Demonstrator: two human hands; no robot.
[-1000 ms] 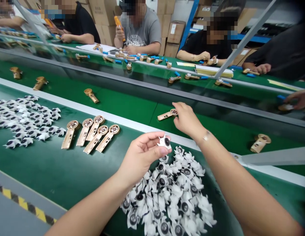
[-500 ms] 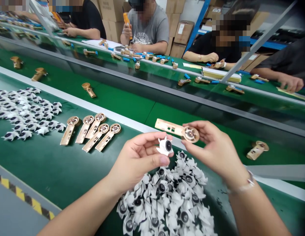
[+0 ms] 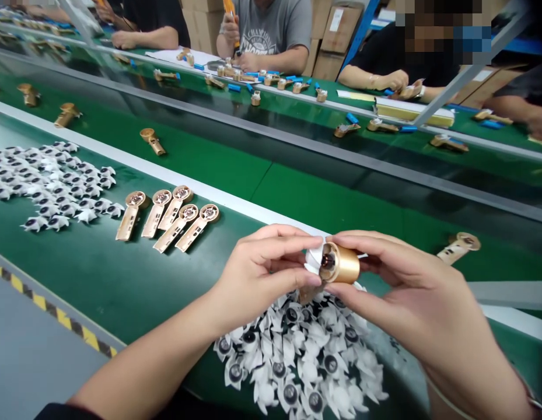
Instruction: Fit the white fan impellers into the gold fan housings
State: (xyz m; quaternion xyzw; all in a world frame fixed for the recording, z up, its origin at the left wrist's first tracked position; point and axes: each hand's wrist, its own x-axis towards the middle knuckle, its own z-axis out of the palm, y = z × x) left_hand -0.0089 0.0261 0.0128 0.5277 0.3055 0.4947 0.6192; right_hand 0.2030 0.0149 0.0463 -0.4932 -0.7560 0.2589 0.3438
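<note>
Head view: a gold housing (image 3: 341, 263) is pinched by the right hand (image 3: 411, 286) against a white camera shell (image 3: 313, 256) pinched by the left hand (image 3: 257, 271), above the near pile of white shells (image 3: 292, 350). A loosened pinch could drop either piece there. The far cardboard cartons (image 3: 336, 35) are closed from view, their contents hidden.

One left hand (image 3: 257, 271), one right hand (image 3: 415, 297), five gold handles (image 3: 177, 229) left of the hands, roughly four co-workers (image 3: 266, 29)

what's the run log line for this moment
left hand: holds white finned part | right hand: holds gold round-headed part against it | below hands: pile of white finned parts on green conveyor belt
</note>
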